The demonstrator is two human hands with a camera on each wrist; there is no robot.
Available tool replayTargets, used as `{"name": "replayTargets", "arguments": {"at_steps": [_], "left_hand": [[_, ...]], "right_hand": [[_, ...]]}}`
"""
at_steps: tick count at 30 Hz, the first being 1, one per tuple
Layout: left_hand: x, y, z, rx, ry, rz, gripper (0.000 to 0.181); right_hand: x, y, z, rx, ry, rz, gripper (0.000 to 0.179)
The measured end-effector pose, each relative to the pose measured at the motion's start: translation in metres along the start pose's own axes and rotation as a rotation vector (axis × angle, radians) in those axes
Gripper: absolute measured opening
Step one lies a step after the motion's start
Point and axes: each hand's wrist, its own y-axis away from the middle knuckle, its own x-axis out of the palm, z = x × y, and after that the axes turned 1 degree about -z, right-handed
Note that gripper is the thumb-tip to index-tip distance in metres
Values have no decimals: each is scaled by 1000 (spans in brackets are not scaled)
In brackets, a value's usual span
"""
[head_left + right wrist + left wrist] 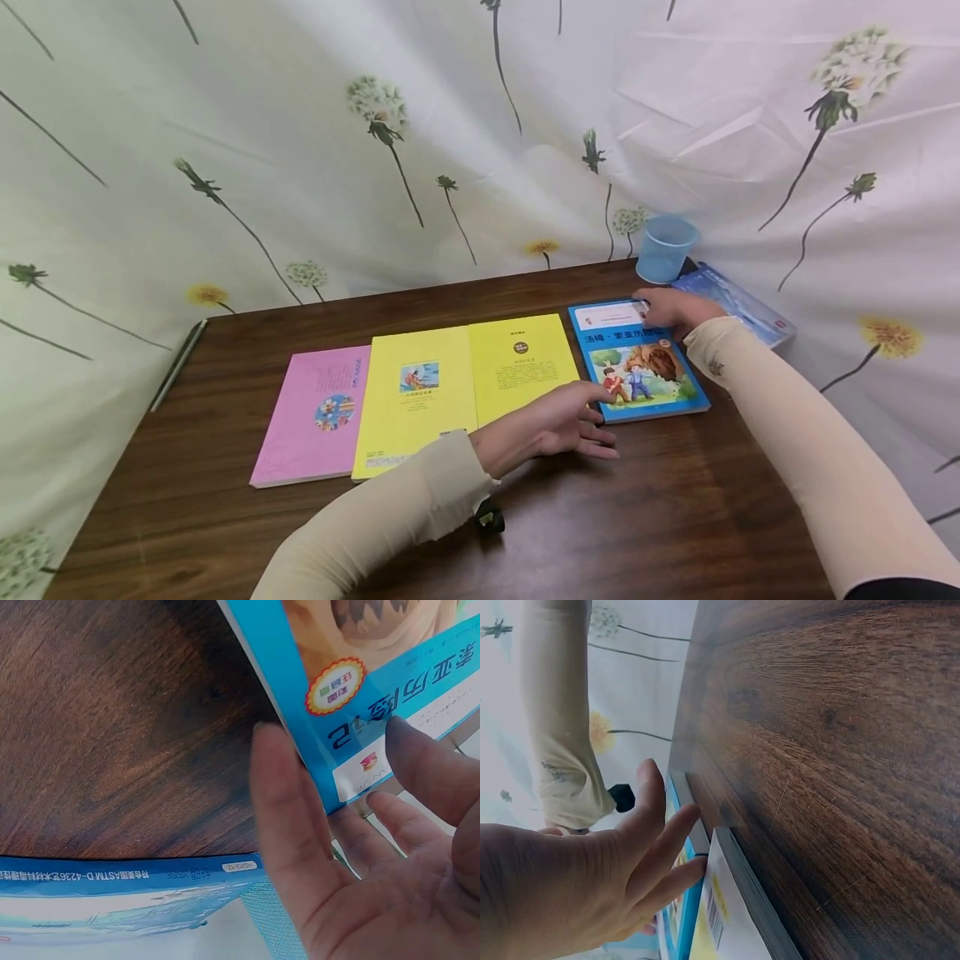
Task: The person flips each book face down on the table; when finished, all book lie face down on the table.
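A blue picture book (648, 367) lies face up, its cover showing cartoon figures. My right hand (678, 310) is at its top right corner. In the right wrist view, the thumb (431, 769) of that hand lies over the cover and its fingers (289, 817) are at the book's edges. Near the lower left corner, my left hand (558, 423) has its fingers spread; in the left wrist view, fingers (671, 885) touch the edge of the blue book (688, 919). Beside it lie two yellow books (517, 354), side by side, partly behind the left arm.
A pink book (311, 417) lies at the left of the row on the dark wooden table (187, 517). Behind the right hand stand a light blue plastic cup (666, 248) and a flat blue box (738, 304). A dandelion-print curtain (465, 150) hangs along the back.
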Motion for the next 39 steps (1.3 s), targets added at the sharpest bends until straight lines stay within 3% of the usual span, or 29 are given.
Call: {"name": "replayTargets", "arguments": {"at_steps": [17,31,39], "left_hand": [[5,-7,3,74,18,-88,40],[5,-11,5,36,-10,-165,40],[2,-15,5,69,-22,-162,43]], "right_hand": [[-2,0,-1,-14,8,-24,65],[1,-2,-3,-1,-2,-26,65],[-1,-6,-2,-29,-26,-17,65]]}}
